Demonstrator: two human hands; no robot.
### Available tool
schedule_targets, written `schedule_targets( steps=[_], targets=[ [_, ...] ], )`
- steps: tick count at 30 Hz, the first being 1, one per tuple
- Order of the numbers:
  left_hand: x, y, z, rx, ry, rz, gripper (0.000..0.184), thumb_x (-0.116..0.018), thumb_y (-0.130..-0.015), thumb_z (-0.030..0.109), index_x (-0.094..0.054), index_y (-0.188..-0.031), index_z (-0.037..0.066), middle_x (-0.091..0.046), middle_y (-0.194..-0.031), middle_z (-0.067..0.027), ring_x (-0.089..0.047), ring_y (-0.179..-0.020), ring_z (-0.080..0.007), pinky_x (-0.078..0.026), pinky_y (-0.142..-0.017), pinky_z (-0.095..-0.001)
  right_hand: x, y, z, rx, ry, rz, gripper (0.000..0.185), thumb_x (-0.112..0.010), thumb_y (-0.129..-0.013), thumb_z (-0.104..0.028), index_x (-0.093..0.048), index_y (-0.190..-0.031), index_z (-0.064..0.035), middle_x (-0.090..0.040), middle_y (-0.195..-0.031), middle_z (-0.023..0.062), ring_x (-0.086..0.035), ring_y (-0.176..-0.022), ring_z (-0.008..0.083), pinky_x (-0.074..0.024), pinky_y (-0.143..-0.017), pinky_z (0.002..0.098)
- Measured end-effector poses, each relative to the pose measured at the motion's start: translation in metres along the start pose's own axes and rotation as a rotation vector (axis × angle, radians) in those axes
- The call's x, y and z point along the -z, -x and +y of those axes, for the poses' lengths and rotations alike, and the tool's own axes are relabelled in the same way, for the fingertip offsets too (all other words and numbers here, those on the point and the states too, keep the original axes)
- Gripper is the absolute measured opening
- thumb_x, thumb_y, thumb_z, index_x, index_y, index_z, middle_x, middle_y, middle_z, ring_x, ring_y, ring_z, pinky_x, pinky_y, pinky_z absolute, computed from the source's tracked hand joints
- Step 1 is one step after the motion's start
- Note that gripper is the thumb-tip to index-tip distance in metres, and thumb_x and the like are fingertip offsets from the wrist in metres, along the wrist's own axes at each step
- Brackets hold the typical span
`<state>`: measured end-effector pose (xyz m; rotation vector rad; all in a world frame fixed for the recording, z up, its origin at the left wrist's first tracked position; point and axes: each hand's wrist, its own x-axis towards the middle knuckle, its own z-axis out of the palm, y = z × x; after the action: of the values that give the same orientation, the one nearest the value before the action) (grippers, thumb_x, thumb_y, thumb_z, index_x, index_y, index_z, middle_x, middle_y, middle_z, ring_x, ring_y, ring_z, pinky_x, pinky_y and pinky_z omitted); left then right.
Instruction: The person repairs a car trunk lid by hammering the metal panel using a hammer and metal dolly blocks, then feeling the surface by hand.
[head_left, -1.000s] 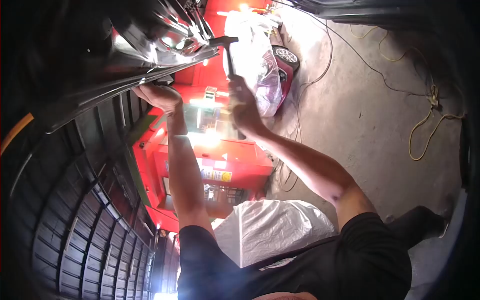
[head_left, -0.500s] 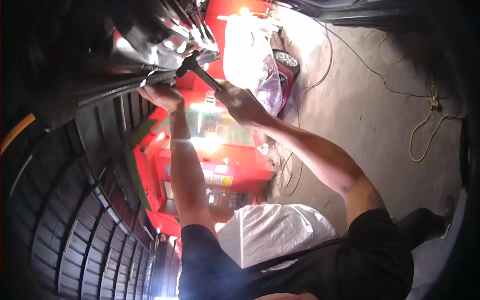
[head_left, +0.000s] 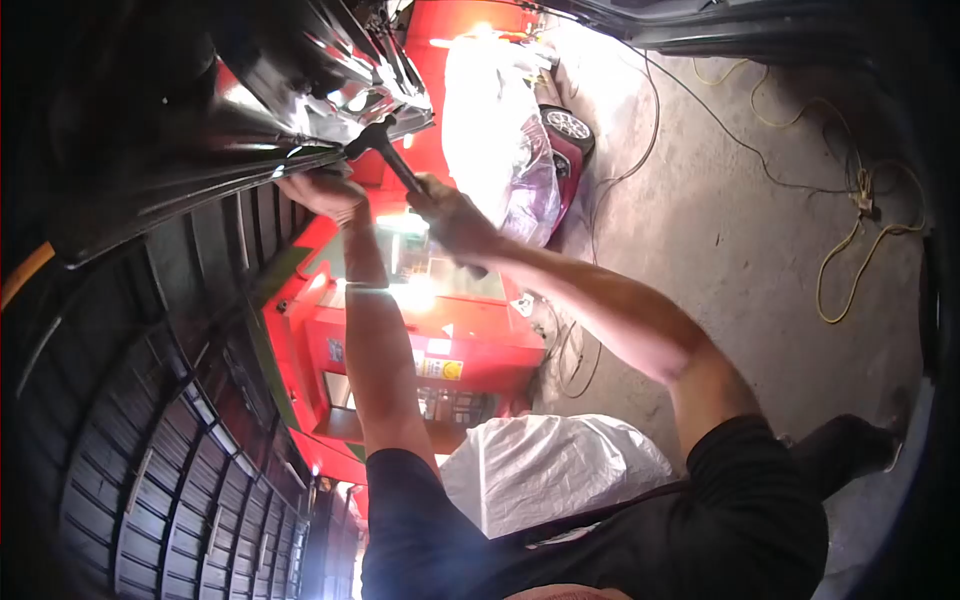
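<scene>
A hammer (head_left: 396, 163) with a dark head is held by its handle in my closed right hand (head_left: 455, 222). Its head is at the lower edge of a glossy black panel (head_left: 180, 195) at the upper left; whether it touches the panel is unclear. Just below that edge my left hand (head_left: 325, 195) is turned palm up, its fingers pointing left and up against the underside. The panel and shadow partly hide these fingers, so their grip, and anything in them, cannot be made out.
A red car (head_left: 570, 160) under a translucent sheet stands beyond my hands, near a red structure (head_left: 440, 345). White sheeting (head_left: 550, 470) lies beside my torso. A yellow cord (head_left: 825, 285) and dark cables cross the concrete floor (head_left: 700, 250). Black ribbed surface (head_left: 180, 420) fills the lower left.
Since the first frame the hammer head has come down and left to the panel edge, and my right hand has shifted slightly left and down. My left hand has stayed nearly in place.
</scene>
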<state>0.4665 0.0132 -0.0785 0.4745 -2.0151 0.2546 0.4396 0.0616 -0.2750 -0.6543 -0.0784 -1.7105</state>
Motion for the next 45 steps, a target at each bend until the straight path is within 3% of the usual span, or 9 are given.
schedule_targets(
  steps=[20,25,27,31,35,36,38,42,45],
  targets=[
    [-0.018,-0.001,-0.016,0.044,0.043,0.126,0.029,-0.045,-0.091,0.025,-0.05,-0.103,0.0,-0.051,-0.097,-0.0062,-0.044,-0.08,-0.0161,-0.041,-0.073,-0.034,0.008,-0.012,-0.03,-0.11,0.192,-0.098,0.038,-0.046,-0.103,-0.032,-0.047,-0.126,-0.0016,-0.044,-0.058,-0.0009,-0.038,-0.037,0.0075,-0.0315,-0.031,0.0269],
    [-0.031,0.011,0.01,-0.024,-0.068,0.2,0.026,-0.046,-0.089,0.02,-0.053,-0.089,-0.004,-0.05,-0.083,-0.0071,-0.043,-0.078,-0.0163,-0.038,-0.072,-0.0334,0.002,0.027,-0.04,-0.144,0.553,-0.241,0.039,-0.053,-0.096,-0.033,-0.061,-0.114,0.0007,-0.062,-0.076,0.0141,-0.06,-0.068,0.0188,-0.0461,-0.062,0.0374],
    [-0.027,0.034,0.003,0.255,0.073,0.346,0.022,-0.046,-0.089,0.021,-0.052,-0.084,0.0,-0.049,-0.079,-0.0052,-0.044,-0.069,-0.0165,-0.039,-0.063,-0.0317,0.034,0.057,-0.026,0.018,0.709,-0.29,0.032,-0.052,-0.098,-0.032,-0.06,-0.113,-0.0038,-0.048,-0.055,-0.0008,-0.043,-0.039,0.0072,-0.0328,-0.035,0.0288],
    [-0.01,0.153,-0.003,0.889,1.026,0.519,0.026,-0.037,-0.092,0.022,-0.041,-0.068,0.014,-0.035,-0.052,-0.0034,-0.032,-0.036,-0.0193,-0.029,-0.033,-0.0364,0.124,0.175,-0.045,-0.478,0.787,-0.082,0.031,-0.055,-0.097,-0.034,-0.05,-0.082,-0.0075,-0.043,-0.05,-0.002,-0.042,-0.034,0.0101,-0.0326,-0.032,0.0297],
    [-0.033,0.389,-0.032,0.945,1.794,0.327,0.043,-0.034,-0.094,0.038,-0.04,-0.06,0.013,-0.045,-0.06,-0.0038,-0.047,-0.063,-0.0242,-0.046,-0.072,-0.0502,0.264,0.323,-0.054,-0.724,1.277,0.13,0.026,-0.065,-0.083,-0.017,-0.054,-0.063,-0.0037,-0.056,-0.054,0.0069,-0.052,-0.039,0.016,-0.0406,-0.037,0.0341],
    [-0.051,0.399,0.024,1.5,1.545,0.922,0.061,-0.022,-0.1,0.053,-0.025,-0.05,0.017,-0.024,-0.046,0.0003,-0.024,-0.043,-0.0206,-0.039,-0.057,-0.0414,0.296,0.363,-0.058,-0.902,1.265,0.33,0.019,-0.067,-0.08,-0.014,-0.057,-0.069,-0.0021,-0.055,-0.053,0.0062,-0.054,-0.042,0.0163,-0.0426,-0.038,0.0344],
    [-0.08,0.467,0.078,2.029,1.141,0.974,0.059,-0.023,-0.101,0.051,-0.054,-0.115,0.003,-0.055,-0.111,-0.0165,-0.056,-0.094,-0.0303,-0.047,-0.085,-0.0556,0.317,0.422,-0.089,-0.953,1.401,0.424,0.015,-0.066,-0.081,-0.013,-0.059,-0.074,-0.0022,-0.056,-0.056,0.005,-0.054,-0.044,0.0153,-0.0436,-0.039,0.0335],
    [-0.14,0.596,0.145,2.48,1.283,0.951,0.043,-0.034,-0.098,0.027,-0.04,-0.13,-0.002,-0.045,-0.128,-0.024,-0.049,-0.113,-0.0414,-0.041,-0.098,-0.0631,0.282,0.446,-0.159,-1.036,1.29,0.543,0.013,-0.067,-0.083,-0.013,-0.059,-0.079,-0.0026,-0.055,-0.058,0.0033,-0.053,-0.044,0.0147,-0.044,-0.04,0.0322],
    [-0.141,0.577,0.162,2.184,1.44,0.76,0.035,-0.036,-0.098,0.025,-0.045,-0.121,0.0,-0.05,-0.12,-0.0224,-0.053,-0.105,-0.0407,-0.041,-0.097,-0.0646,0.24,0.423,-0.189,-0.993,1.375,0.602,0.016,-0.065,-0.087,-0.016,-0.059,-0.08,-0.0033,-0.055,-0.06,0.0026,-0.051,-0.043,0.0129,-0.0428,-0.039,0.0306]
  ],
)
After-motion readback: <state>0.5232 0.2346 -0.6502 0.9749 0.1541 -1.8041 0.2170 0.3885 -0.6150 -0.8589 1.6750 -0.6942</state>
